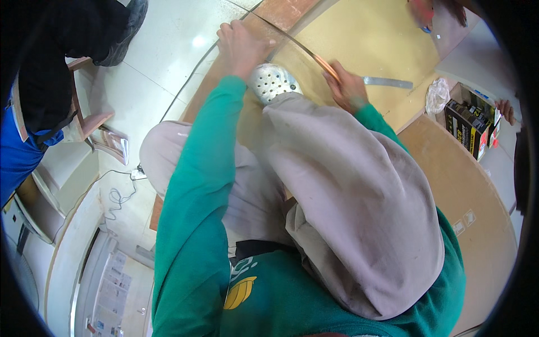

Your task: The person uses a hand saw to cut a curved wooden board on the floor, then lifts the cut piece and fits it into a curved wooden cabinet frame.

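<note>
Out from the closed fingers of the right hand (349,90), a dark-and-orange strip (301,46) runs near the fingers of the left hand (241,49), whose hold is unclear; work seems underway, the strip not yet released.

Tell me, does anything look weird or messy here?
Yes, two things. The white clog seems to stand right on the tan board, an odd place for a shoe. At left, the cord lies in messy loops on the floor instead of straight. No spill shows.
</note>
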`<state>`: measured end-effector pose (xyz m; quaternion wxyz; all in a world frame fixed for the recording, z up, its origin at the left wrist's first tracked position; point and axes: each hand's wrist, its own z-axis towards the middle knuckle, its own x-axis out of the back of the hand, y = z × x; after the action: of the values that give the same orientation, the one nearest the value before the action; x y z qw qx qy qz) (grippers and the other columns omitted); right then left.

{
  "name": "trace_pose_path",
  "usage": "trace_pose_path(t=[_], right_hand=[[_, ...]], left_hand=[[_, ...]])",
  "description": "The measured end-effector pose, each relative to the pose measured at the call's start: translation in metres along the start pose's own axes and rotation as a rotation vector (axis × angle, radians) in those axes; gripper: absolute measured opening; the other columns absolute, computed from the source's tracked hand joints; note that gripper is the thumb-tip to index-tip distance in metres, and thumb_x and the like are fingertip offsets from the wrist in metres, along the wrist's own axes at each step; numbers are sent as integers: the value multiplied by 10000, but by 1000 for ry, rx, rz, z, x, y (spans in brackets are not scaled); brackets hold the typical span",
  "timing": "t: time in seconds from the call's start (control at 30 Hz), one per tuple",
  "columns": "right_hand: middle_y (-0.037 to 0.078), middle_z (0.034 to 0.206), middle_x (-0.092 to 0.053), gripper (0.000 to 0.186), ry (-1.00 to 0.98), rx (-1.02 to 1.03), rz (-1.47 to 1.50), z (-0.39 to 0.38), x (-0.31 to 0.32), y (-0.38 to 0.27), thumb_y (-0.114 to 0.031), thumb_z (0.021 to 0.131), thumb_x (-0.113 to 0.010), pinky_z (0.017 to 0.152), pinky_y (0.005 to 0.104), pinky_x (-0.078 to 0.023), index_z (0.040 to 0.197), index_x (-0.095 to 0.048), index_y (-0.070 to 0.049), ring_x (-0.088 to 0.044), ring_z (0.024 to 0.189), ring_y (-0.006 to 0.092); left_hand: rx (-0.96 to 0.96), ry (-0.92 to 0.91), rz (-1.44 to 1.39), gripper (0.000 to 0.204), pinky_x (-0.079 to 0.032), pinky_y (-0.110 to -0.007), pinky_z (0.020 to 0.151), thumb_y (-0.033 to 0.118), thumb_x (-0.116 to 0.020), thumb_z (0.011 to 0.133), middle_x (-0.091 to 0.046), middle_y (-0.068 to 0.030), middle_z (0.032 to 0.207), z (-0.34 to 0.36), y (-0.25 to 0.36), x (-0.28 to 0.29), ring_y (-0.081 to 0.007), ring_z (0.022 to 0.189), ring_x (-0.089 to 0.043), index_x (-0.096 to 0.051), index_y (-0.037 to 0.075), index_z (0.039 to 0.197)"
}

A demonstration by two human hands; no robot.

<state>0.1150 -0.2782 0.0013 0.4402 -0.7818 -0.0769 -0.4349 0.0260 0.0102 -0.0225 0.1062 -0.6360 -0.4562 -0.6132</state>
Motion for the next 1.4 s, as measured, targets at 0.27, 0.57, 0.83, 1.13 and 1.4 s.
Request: trace_pose_path(t=[0.27, 0.57, 0.83, 1.13, 1.4], right_hand=[[167, 687, -623, 168, 52, 7, 29, -35, 3, 32, -270, 1083, -670, 576, 519, -490, 1109, -602, -118, -657, 653, 415], [169, 720, -640, 182, -23, -51, 1, -58, 31, 36, -257, 1066, -692, 580, 501, -487, 1139, -616, -109, -641, 634, 417], [170, 734, -658, 188, 0, -26, 37, -66, 32, 44, -212, 1043, -728, 584, 484, -496, 1153, -637, -89, -657, 639, 401], [160, 729, -666, 179, 37, 2, 69, -72, 25, 41, -198, 1039, -734, 585, 462, -511, 1152, -654, -83, -673, 637, 369], [171, 740, -665, 178, 17, 29, 1, -28, 4, 17, -241, 1065, -669, 597, 536, -502, 1147, -571, -117, -676, 689, 423]], left_hand=[[-4, 75, 21, 946, -471, -516, 1105, 473, -1028, 659, -595, -231, 1314, -7, 7, -1, -400, 1293, -532, -608, -68, 1312], [1, 27, 44, 940, -457, -509, 1120, 450, -1012, 685, -606, -239, 1308, 3, 8, 8, -413, 1277, -556, -597, -60, 1357], [-195, -358, 129, 956, -464, -559, 1174, 450, -901, 816, -558, -312, 1498, 75, 106, 34, -460, 1386, -549, -485, -39, 1525], [-220, -240, 111, 657, -498, -612, 1110, 293, -731, 873, -575, -352, 1378, 82, 102, -4, -507, 1348, -533, -546, -109, 1358], [-387, -137, 227, 543, -523, -613, 1064, 198, -676, 858, -565, -329, 1316, 86, 92, -28, -500, 1264, -545, -554, -125, 1277]])
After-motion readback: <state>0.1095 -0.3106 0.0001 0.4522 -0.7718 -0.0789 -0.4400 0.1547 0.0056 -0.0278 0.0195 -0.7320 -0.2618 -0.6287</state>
